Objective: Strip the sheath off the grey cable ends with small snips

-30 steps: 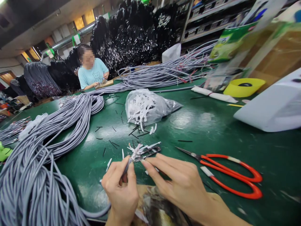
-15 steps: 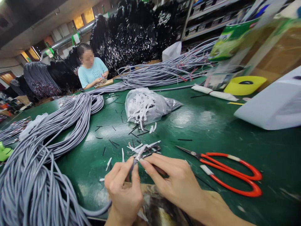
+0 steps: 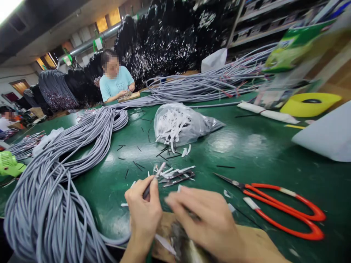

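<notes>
My left hand (image 3: 144, 208) pinches a grey cable (image 3: 147, 190) near its end, between thumb and fingers. From the grip sticks out a pale stripped tip (image 3: 160, 170), pointing up and away. My right hand (image 3: 203, 212) is just to the right, apart from the cable and smeared by motion. A bit of white shows at its fingertips; whether it is held I cannot tell. Small dark snips (image 3: 179, 179) lie beyond the hands among white scraps (image 3: 175, 171). Under my hands is a brown board (image 3: 164, 219), partly hidden.
Red-handled scissors (image 3: 285, 204) lie at the right. A big bundle of grey cables (image 3: 55, 190) fills the left. A clear bag of white strips (image 3: 178, 124) stands mid-table, with short black pieces (image 3: 164, 153) nearby. Across the table sits a person (image 3: 116, 82).
My right hand has drawn away from the cable end, back toward me. The tip now shows bare above my left hand, which still grips the cable. The view has shifted slightly left.
</notes>
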Demonstrator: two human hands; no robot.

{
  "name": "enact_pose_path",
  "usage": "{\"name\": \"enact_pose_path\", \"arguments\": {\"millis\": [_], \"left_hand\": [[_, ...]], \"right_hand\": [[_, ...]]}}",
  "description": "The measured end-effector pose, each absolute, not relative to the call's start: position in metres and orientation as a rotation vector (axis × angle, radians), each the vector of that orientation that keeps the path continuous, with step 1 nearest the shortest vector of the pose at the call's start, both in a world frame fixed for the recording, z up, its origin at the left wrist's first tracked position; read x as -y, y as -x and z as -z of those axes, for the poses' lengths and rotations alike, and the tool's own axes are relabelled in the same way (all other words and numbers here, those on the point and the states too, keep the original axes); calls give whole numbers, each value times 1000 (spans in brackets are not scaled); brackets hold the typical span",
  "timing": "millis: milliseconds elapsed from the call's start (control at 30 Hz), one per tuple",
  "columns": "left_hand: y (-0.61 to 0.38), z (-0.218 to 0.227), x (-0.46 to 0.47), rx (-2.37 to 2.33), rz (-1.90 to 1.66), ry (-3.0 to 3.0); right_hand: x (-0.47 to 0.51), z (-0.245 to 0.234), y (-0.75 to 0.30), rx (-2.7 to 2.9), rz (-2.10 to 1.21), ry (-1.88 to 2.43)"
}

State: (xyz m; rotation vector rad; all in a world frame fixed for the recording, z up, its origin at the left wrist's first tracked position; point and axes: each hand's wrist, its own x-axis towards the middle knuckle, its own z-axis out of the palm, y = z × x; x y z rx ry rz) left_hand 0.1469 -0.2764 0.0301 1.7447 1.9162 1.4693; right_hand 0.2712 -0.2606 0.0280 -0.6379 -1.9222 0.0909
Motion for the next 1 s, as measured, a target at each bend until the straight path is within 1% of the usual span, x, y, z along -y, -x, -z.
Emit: {"name": "enact_pose_path", "arguments": {"millis": [133, 267, 500, 567, 733, 800, 900, 1000], "left_hand": [[-147, -28, 279, -1785, -1559, -1607], [-147, -25, 280, -1766, -1555, -1650], [-148, -23, 281, -1737, -1499, -1898], [-149, -25, 281, -1761, -1480, -1960], [-154, -31, 281, -1808, -1462, -1897], [-155, -31, 281, -1821, -1427, -1894], [-155, -29, 281, -1856, -1356, -1965], [-151, -26, 277, -1919, -1332, -1903]], "right_hand": [[246, -26, -272, 1869, -121, 853], [241, -21, -273, 1895, -134, 875], [242, -27, -270, 1862, -318, 878], [245, -28, -270, 1844, -290, 864], [250, -26, -269, 1808, 81, 813], [248, -26, -270, 1815, 60, 809], [248, -30, -268, 1805, -119, 851], [257, -36, -264, 1823, -103, 716]]}}
